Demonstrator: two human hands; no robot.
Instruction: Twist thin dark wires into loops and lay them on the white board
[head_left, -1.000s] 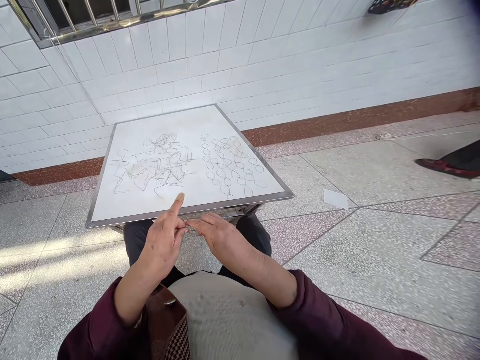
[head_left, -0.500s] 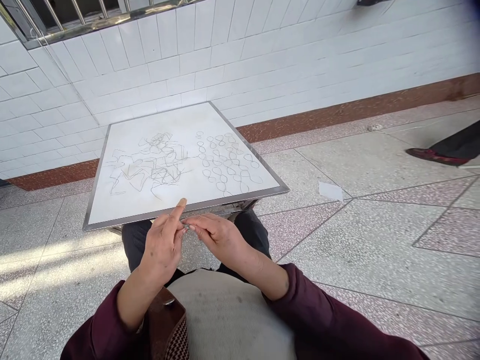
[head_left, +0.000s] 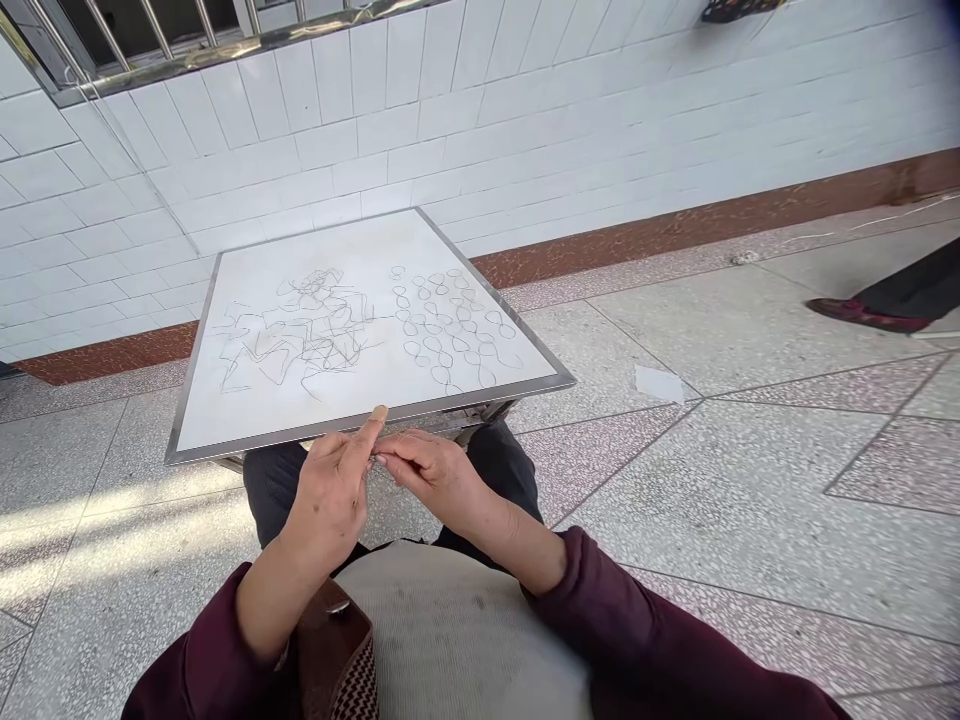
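Shift since earlier: left hand (head_left: 330, 495) tipped slightly rightward, index fingertip now level with the near frame instead of over the white surface; right hand (head_left: 435, 475) drawn in closer against it.
Place: white square panel with a thin grey metal frame (head_left: 352, 400), flat over the dark-trousered knees, just beyond both hands.
Heading: nearly square, so no clear long axis; near edge running left to right, far side towards the white tiled wall (head_left: 525, 120), whole panel turned a little clockwise.
Look: pale matt face; tangle of thin dark zigzag lines (head_left: 300, 330) on the left half, rows of small dark loops (head_left: 450, 325) on the right half.
Left fingers: index straight and aimed at the near frame, the rest bent inward; thumb hidden, grip not readable.
Right fingers: thumb and forefinger pinched narrow, tips touching the left index.
Hard to make out: whether a fine strand sits in that pinch; whether the lines are drawn or laid wire.
Cut off: red shoe (head_left: 862, 313) of another person at the right edge.
Floor: white paper scrap (head_left: 660, 382) on speckled stone floor (head_left: 750, 480).
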